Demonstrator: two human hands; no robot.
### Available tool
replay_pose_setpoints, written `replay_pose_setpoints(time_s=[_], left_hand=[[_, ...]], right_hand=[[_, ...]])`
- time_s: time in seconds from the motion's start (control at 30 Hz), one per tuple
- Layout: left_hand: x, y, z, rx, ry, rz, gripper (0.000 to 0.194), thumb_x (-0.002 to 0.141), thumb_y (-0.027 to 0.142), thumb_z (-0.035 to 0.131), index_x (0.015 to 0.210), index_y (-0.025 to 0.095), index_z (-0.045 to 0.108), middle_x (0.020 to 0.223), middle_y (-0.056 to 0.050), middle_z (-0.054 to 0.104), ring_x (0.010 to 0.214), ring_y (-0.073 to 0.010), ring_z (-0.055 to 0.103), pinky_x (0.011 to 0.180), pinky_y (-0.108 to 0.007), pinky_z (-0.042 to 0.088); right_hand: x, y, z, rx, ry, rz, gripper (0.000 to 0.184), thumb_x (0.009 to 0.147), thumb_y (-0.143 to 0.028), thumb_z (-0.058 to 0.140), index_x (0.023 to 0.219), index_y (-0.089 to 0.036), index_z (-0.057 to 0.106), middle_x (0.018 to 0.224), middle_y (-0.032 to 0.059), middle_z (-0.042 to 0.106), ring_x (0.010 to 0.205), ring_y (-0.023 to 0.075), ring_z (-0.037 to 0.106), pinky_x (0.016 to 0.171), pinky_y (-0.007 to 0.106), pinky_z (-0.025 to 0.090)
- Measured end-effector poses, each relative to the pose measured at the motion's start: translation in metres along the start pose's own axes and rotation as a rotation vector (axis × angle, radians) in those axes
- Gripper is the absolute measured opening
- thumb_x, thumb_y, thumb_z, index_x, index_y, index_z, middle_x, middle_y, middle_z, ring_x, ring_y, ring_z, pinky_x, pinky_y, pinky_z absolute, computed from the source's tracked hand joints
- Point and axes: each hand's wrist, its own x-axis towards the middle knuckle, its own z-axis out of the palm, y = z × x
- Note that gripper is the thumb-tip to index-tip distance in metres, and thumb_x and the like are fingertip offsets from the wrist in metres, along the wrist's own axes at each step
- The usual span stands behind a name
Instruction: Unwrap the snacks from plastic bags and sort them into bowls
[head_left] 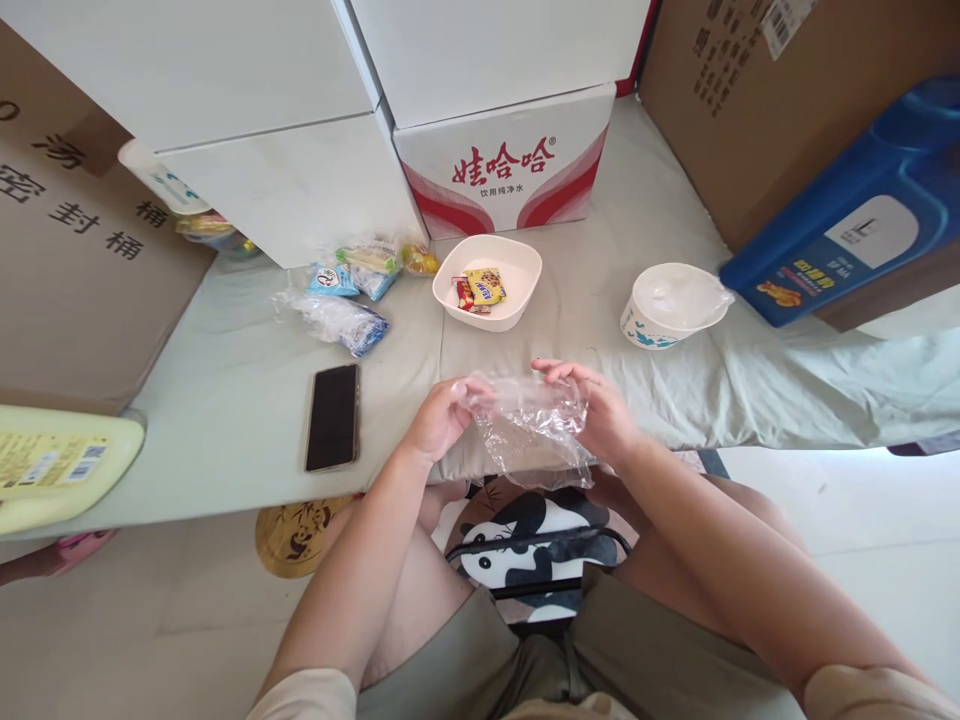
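We have a cloth-covered table [247,400] before us, a red-and-white carton [517,170] standing toward its far edge. Over the near edge we grasp a clear plastic bag [525,430], our left hand [442,418] pinching one side, our right hand [606,415] holding the other. Farther in sits a white bowl [521,270]. A phone [334,415] lies left, by the near edge; small wrapped snacks [486,287] rest inside the bowl.

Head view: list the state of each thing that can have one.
Clear plastic: crumpled, hanging down
Left hand: gripping the plastic
Right hand: touching it, fingers partly extended
Phone: lying flat, screen dark
Bowl: upright, packets inside
Tub: upright, film at its rim
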Motion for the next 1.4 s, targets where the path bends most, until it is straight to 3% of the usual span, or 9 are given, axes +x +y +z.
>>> replay_pose_setpoints(time_s=[0.13, 0.27, 0.43, 0.57, 0.73, 0.83, 1.07, 1.2, 1.4], left_hand=[[0.003, -0.003, -0.003, 0.504, 0.039, 0.231, 0.019, 0.076, 0.035, 0.071, 0.073, 0.016, 0.073, 0.080, -0.005, 0.066, 0.071, -0.0138, 0.060, 0.064, -0.026, 0.046], [0.003, -0.009, -0.005, 0.802, 0.071, 0.345, 0.014, 0.076, 0.023, 0.069, 0.088, 0.019, 0.074, 0.087, -0.002, 0.065, 0.065, -0.0093, 0.055, 0.062, -0.024, 0.043], [0.000, -0.008, -0.004, 0.444, 0.153, 0.272, 0.051, 0.069, 0.024, 0.077, 0.117, 0.025, 0.060, 0.097, 0.000, 0.063, 0.069, -0.0085, 0.058, 0.063, -0.021, 0.046], [0.001, 0.000, 0.001, 0.121, 0.062, 0.078, 0.053, 0.066, 0.033, 0.082, 0.114, 0.022, 0.062, 0.102, -0.004, 0.068, 0.086, -0.0140, 0.065, 0.078, -0.025, 0.052], [0.000, -0.004, 0.012, 0.192, 0.033, -0.065, 0.038, 0.071, 0.040, 0.080, 0.098, 0.016, 0.069, 0.091, -0.007, 0.073, 0.082, -0.0187, 0.069, 0.077, -0.029, 0.055], [0.002, -0.010, 0.013, 0.304, 0.069, -0.009, 0.034, 0.075, 0.038, 0.076, 0.102, 0.018, 0.069, 0.080, -0.003, 0.073, 0.065, -0.0153, 0.067, 0.059, -0.025, 0.053], [0.009, -0.004, 0.008, 0.363, 0.106, -0.048, 0.045, 0.075, 0.051, 0.073, 0.103, 0.016, 0.065, 0.049, 0.005, 0.059, 0.029, -0.0095, 0.044, 0.031, -0.020, 0.032], [0.006, -0.001, 0.017, 0.231, 0.111, -0.064, 0.059, 0.067, 0.059, 0.077, 0.105, 0.015, 0.063, 0.045, 0.006, 0.055, 0.032, -0.0107, 0.046, 0.032, -0.020, 0.035], [-0.001, 0.007, 0.025, 0.078, 0.141, -0.067, 0.039, 0.061, 0.038, 0.081, 0.090, 0.020, 0.062, 0.052, 0.007, 0.055, 0.041, -0.0109, 0.052, 0.039, -0.022, 0.045]], right_hand=[[0.004, -0.001, -0.001, 0.086, 0.028, 0.059, 0.043, 0.075, -0.059, 0.057, 0.103, -0.027, 0.066, 0.124, 0.0043, 0.059, 0.087, 0.0189, 0.059, 0.074, 0.034, 0.051], [0.007, 0.006, -0.004, -0.173, 0.078, 0.108, 0.058, 0.068, -0.042, 0.073, 0.123, -0.032, 0.055, 0.126, 0.0030, 0.055, 0.084, 0.0148, 0.059, 0.075, 0.031, 0.051], [0.006, 0.012, -0.007, -0.358, 0.008, 0.101, 0.068, 0.067, -0.021, 0.066, 0.132, -0.028, 0.047, 0.098, 0.0001, 0.063, 0.072, 0.0136, 0.057, 0.069, 0.030, 0.048], [0.005, 0.005, -0.002, -0.229, 0.028, -0.020, 0.059, 0.067, -0.022, 0.063, 0.124, -0.028, 0.051, 0.085, -0.0033, 0.062, 0.073, 0.0143, 0.058, 0.071, 0.030, 0.048], [0.001, -0.002, 0.000, 0.015, -0.062, 0.034, 0.074, 0.072, -0.046, 0.068, 0.138, -0.034, 0.035, 0.110, 0.0024, 0.065, 0.081, 0.0178, 0.066, 0.073, 0.033, 0.052], [0.002, 0.006, -0.004, -0.122, -0.040, 0.099, 0.097, 0.066, -0.034, 0.079, 0.146, -0.033, 0.024, 0.098, -0.0002, 0.068, 0.078, 0.0169, 0.066, 0.074, 0.033, 0.052], [0.007, 0.009, -0.007, -0.284, 0.017, -0.022, 0.024, 0.072, -0.037, 0.072, 0.088, -0.021, 0.062, 0.079, -0.0010, 0.066, 0.073, 0.0137, 0.062, 0.073, 0.029, 0.050], [0.000, -0.002, -0.002, -0.364, -0.101, -0.033, 0.024, 0.078, -0.037, 0.067, 0.098, -0.024, 0.064, 0.081, -0.0014, 0.069, 0.075, 0.0148, 0.063, 0.071, 0.029, 0.051], [-0.005, -0.004, -0.001, -0.275, -0.124, -0.049, 0.024, 0.077, -0.033, 0.063, 0.098, -0.022, 0.060, 0.058, -0.0068, 0.056, 0.050, 0.0107, 0.050, 0.050, 0.024, 0.043]])
